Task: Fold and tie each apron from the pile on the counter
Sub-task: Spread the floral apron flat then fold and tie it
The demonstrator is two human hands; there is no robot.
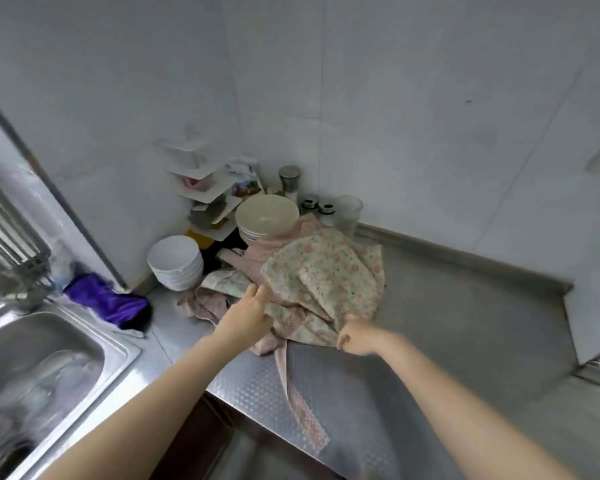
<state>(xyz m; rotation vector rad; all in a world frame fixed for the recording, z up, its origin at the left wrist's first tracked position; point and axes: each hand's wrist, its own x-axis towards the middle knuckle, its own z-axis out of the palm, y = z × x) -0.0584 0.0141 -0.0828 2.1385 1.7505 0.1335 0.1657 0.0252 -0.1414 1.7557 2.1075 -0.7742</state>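
— So what is the pile made of?

— Soft, crumpled cotton by the look of it. The aprons [312,285] lie heaped on the table [465,306], a brushed steel top, toward its back corner. The top apron [326,271] is pale cream with small pink flowers; under it a dusty pink one [267,252] with fine white dots shows at the rear and along the near edge. A long pink strap [298,396] trails from the heap toward the table's front edge, across a silvery liner [354,393] embossed with little diamonds.

— And the hands?

— The left hand [248,311] lies on the left side of the heap, fingers fairly straight and close together, tips touching the flowered cloth; its grip is loose, not clamped. The right hand [355,336] is at the near right edge of the pile, fingers curled under, pinching a fold of the flowered apron against the thumb.

— What else stands around?

— Behind the pile, a stack of cream bowls [266,216], round and glossy, touching the pink cloth. To its left, a stack of white bowls [175,263]. Metal-capped shakers [317,207] and a frosted cup [349,211] stand at the wall. A white tiered corner rack [201,188] holds small odds and ends, too blurred to name. At the far left, a steel sink [49,351] with a purple cloth [111,301] bunched beside it.
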